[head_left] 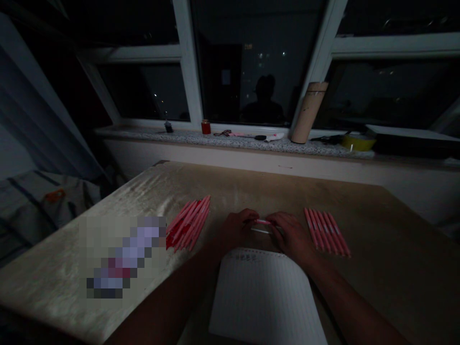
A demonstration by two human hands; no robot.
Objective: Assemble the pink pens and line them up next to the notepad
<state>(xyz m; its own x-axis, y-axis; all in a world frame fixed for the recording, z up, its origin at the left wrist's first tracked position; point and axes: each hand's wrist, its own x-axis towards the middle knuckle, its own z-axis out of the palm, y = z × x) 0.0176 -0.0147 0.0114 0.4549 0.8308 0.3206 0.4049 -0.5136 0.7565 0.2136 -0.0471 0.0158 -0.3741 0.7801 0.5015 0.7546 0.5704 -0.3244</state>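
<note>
While your left hand (pixel 235 227) and right hand (pixel 290 230) pinch the slim pink stick (pixel 263 222) between them, beyond the notepad (pixel 266 299), keep fingertips light and level, clear of the neat row (pixel 327 232) rightward.

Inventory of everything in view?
Table: 1, brown, centre
Loose pens: several, pink, left of hands
Pen row: about six, pink, table's right
Held pen: 1, pink, between hands
Paper: 1, white, front
Pixelated item: 1, purplish, table's left
Sill: 1, speckled grey, back
Flask: 1, tan, sill
Jar: 1, red, sill
Tape roll: 1, yellow, sill
Other items: several, mixed, sill
Window: 1, dark, back
Curtain: 1, bluish, left
Left hand: 1, bare, on pen
Right hand: 1, bare, on pen
</note>
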